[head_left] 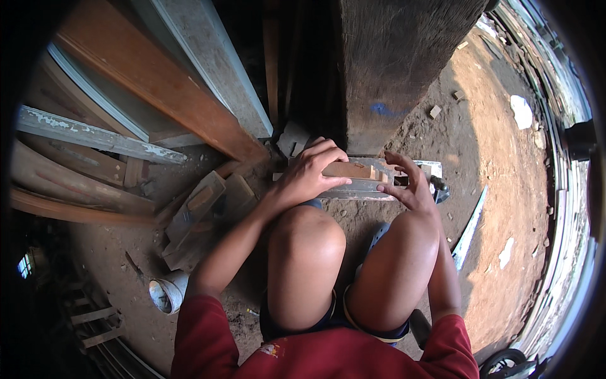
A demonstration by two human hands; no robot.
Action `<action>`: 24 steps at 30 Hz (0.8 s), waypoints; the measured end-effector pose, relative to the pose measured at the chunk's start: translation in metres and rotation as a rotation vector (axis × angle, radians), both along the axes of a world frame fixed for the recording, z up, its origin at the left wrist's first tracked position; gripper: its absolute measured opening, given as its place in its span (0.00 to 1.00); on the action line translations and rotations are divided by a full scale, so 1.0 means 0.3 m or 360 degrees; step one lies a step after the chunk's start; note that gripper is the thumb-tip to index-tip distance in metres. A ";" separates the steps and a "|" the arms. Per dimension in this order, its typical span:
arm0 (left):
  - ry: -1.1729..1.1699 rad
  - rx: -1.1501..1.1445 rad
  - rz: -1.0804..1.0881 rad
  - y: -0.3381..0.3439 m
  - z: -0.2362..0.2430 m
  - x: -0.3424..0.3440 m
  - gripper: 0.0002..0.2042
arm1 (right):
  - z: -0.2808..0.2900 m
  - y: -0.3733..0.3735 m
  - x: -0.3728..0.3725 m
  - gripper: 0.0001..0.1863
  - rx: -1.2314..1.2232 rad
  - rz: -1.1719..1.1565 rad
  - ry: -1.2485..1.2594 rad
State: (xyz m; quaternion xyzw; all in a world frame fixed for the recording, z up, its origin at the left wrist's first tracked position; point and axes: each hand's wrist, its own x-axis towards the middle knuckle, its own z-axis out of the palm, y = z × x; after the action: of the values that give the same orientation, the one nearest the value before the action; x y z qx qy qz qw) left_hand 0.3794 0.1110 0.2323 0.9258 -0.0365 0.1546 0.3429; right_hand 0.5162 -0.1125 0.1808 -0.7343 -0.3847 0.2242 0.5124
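Observation:
A brown wooden block (348, 170) lies along a long grey board (363, 187) in front of my knees. My left hand (314, 169) is closed over the block's left end, fingers on the far side and thumb on the near side. At the other end, beside small pale wood pieces (380, 174), my right hand (413, 183) has its thumb and fingers spread apart. Its thumb tip rests by the board's near edge. A dark object (440, 187), its kind unclear, sits just right of that hand.
A thick wooden post (385, 82) stands right beyond the board. Planks and an orange-brown beam (170, 88) lean at the left. Wood offcuts (192, 218) and a white bucket (168, 293) are on the dirt floor. To the right lies a long, pointed, shiny strip (470, 230).

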 end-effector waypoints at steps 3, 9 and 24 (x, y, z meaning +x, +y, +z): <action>-0.0025 0.0046 -0.0029 -0.025 0.007 0.028 0.18 | 0.158 0.064 -0.013 0.31 0.0035 0.0149 -0.0447; -0.0124 -0.0182 0.0193 -0.022 -0.052 0.013 0.23 | 0.083 0.056 0.007 0.20 0.0001 0.0099 -0.0530; 0.0019 -0.0310 -0.0060 -0.042 0.017 0.104 0.16 | -0.021 -0.028 0.054 0.22 -0.0079 -0.0365 0.0129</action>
State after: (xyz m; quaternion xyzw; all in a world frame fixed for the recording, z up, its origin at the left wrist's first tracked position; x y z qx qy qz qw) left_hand 0.4107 0.0985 0.2375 0.8882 -0.0367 0.1454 0.4343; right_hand 0.5323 -0.1207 0.1744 -0.7762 -0.2715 0.2031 0.5315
